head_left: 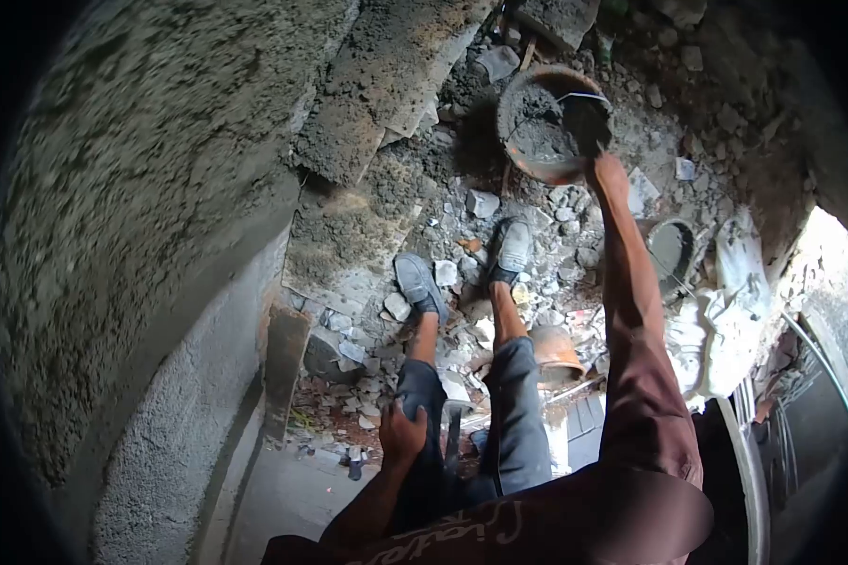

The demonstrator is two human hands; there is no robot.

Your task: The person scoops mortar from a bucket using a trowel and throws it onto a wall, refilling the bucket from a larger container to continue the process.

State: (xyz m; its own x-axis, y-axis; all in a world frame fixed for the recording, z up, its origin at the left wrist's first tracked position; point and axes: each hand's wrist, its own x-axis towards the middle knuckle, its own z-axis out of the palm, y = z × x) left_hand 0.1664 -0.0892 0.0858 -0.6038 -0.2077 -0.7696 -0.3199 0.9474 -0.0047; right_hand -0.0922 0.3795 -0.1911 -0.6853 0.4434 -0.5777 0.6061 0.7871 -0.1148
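Observation:
My right hand (pixel 610 175) reaches far forward and is closed at the near rim of a round basin (pixel 548 172) of wet grey mortar (pixel 537 127). It grips what looks like a trowel (pixel 586 124), whose dark, flat blade with a bright edge lies over the mortar; the handle is hidden in my fist. My left hand (pixel 402 433) rests on my left knee, its fingers laid over the dark trouser leg (pixel 422 388), with nothing seen in it.
Broken rubble (pixel 565 221) covers the ground round my shoes. A rough plastered wall (pixel 151 188) rises at left, beside a mortar-covered slab (pixel 377 94). To the right are a small bucket (pixel 671 250) and white sacks (pixel 737 301); an orange-brown pot (pixel 558 348) sits near my right leg.

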